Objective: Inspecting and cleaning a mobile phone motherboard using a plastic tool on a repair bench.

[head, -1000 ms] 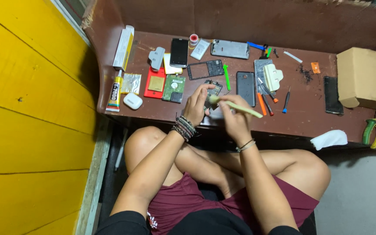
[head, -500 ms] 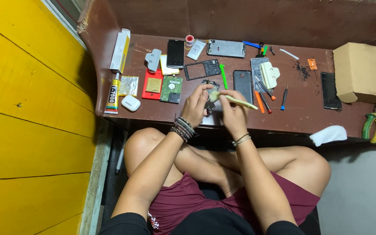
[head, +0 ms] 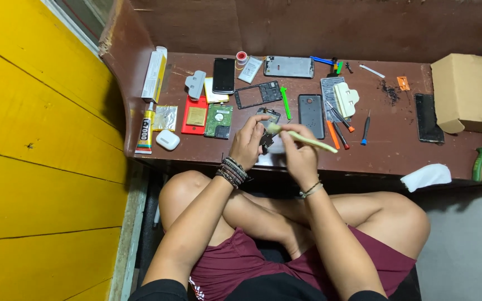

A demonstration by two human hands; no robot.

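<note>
From the head camera I saw my left hand (head: 247,142) closed around a small dark phone part (head: 267,124), holding it just above the near edge of the brown table (head: 397,150). My right hand (head: 298,157) was curled around the handle of a pale brush (head: 302,138), whose tip touched the part between the two hands. A black phone (head: 311,108) lay just beyond, and a green hard drive (head: 218,120) sat to the left.
</note>
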